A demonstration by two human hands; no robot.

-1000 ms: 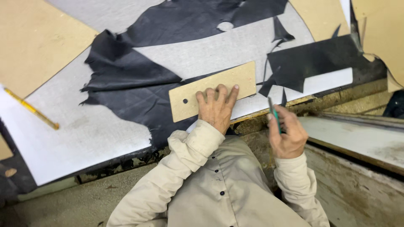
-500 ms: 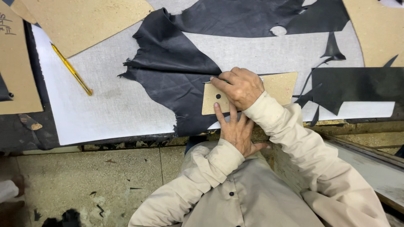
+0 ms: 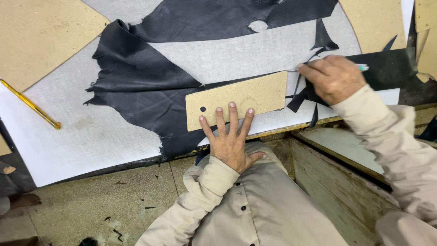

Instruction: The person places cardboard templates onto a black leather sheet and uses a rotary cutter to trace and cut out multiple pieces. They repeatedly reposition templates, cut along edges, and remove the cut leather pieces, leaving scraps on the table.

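Observation:
My left hand lies flat with fingers spread, pressing the near edge of a tan cardboard template that rests on a sheet of black leather. The template is a long rectangle with a small hole near its left end. My right hand is closed around a green-tipped pen, with its point at the template's right end. The leather is spread over a white cutting board and has cut-out gaps and ragged edges.
A yellow pencil lies on the white board at the left. Large tan cardboard pieces sit at the far left and far right. The bench's front edge runs under my hands; concrete floor shows below.
My right hand left the template's top and moved right to its end with the pen. My left hand slid up onto the template's near edge.

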